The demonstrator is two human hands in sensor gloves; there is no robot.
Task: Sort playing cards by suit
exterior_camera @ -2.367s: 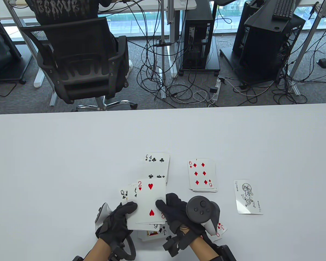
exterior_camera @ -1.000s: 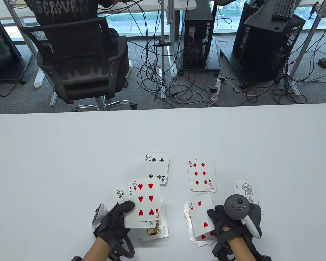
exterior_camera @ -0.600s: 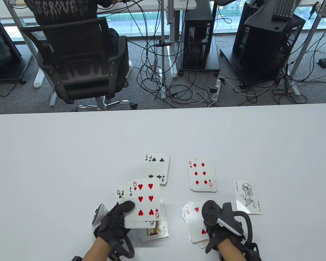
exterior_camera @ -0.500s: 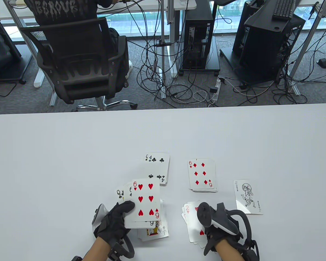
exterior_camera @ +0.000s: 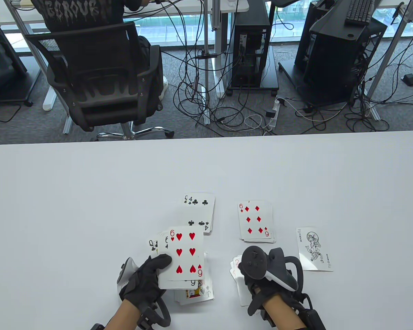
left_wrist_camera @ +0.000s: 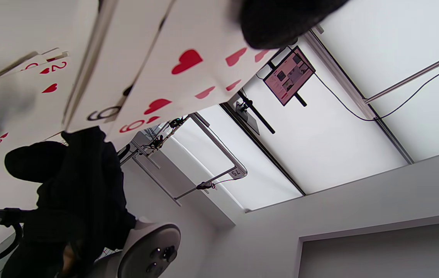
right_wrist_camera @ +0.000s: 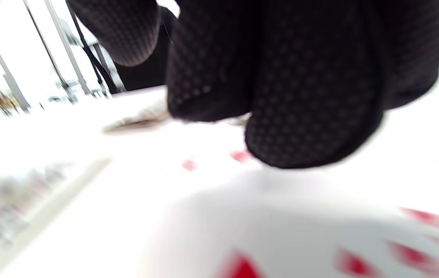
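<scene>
Evidently the left hand [exterior_camera: 148, 280] grips the unsorted cards [exterior_camera: 184, 257] face up near the surface's [exterior_camera: 72, 206] near edge so suits read, while the right hand [exterior_camera: 261, 285] hovers over the hearts pile [exterior_camera: 239, 278], its fingers' state hidden.

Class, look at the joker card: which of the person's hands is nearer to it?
Right. The right hand is just beside the joker, over the heart pile; the left hand holds cards far across.

The table view looked steeply down from above, while both close, tilted wrist views shared its heart cards [exterior_camera: 239, 288].
</scene>
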